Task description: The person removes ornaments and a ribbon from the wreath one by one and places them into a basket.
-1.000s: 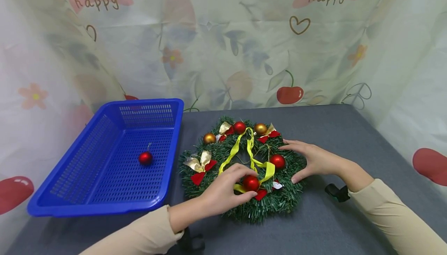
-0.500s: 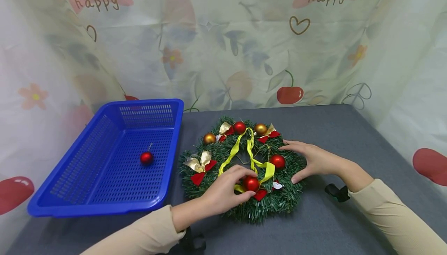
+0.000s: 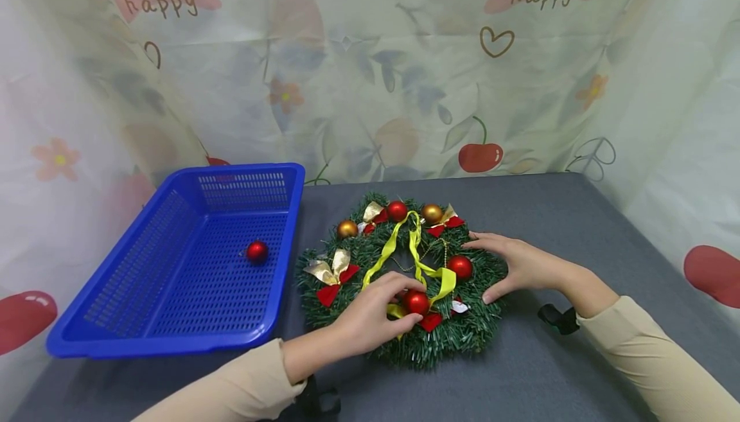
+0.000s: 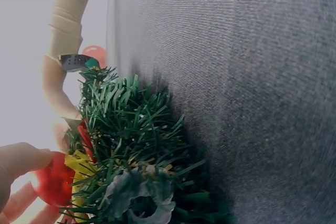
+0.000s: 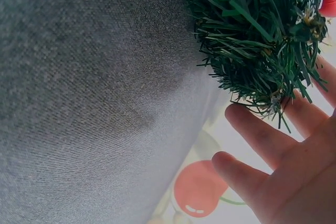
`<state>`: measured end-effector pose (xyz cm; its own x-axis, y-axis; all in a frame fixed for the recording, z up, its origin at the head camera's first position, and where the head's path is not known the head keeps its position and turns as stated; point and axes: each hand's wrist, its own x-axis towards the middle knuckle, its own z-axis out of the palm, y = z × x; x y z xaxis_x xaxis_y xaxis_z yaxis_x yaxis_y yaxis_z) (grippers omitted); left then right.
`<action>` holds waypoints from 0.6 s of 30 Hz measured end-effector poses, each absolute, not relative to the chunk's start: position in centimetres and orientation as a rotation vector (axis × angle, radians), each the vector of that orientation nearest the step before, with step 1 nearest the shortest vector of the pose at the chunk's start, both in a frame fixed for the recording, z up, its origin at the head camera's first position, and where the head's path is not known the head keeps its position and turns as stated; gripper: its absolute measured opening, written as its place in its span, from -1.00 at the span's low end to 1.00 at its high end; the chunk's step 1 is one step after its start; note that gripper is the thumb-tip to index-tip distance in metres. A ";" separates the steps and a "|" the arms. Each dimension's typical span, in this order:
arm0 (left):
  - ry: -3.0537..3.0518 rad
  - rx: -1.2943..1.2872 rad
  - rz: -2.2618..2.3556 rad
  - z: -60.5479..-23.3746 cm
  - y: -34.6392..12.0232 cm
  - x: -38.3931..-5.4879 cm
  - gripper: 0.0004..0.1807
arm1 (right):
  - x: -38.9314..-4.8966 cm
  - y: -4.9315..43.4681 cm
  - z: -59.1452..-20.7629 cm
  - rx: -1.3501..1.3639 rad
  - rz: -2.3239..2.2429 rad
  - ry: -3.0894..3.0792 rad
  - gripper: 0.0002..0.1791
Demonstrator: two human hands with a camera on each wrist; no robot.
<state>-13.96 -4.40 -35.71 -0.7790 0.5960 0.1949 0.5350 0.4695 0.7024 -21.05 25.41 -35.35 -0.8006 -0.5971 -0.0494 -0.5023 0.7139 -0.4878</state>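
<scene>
A green tinsel Christmas wreath lies on the table, trimmed with red and gold baubles, red-and-gold bows and a yellow ribbon. At its front, my left hand holds a red bauble between thumb and fingers. The left wrist view shows the thumb on that red bauble, close beside the ribbon and tinsel. My right hand rests at the wreath's right edge with fingers spread. From the right wrist, fingertips meet the underside of the tinsel.
Left of the wreath stands a blue plastic basket with a loose red bauble inside. The grey table ends at a patterned curtain behind and at the sides. Each wrist wears a black strap.
Inside the basket, the loose red bauble has rolled right and slightly away toward the back. Both hands and the wreath stay almost still.
</scene>
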 end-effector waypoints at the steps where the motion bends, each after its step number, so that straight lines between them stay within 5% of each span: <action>1: 2.625 1.014 1.214 -35.6 -4.4 -14.0 -0.64 | -21.0 25.4 -35.3 -0.880 -0.684 2.717 -0.02; 18: 2.633 1.004 1.211 -34.2 -4.9 -13.6 -0.62 | -21.1 25.4 -35.4 -0.887 -0.681 2.708 -0.02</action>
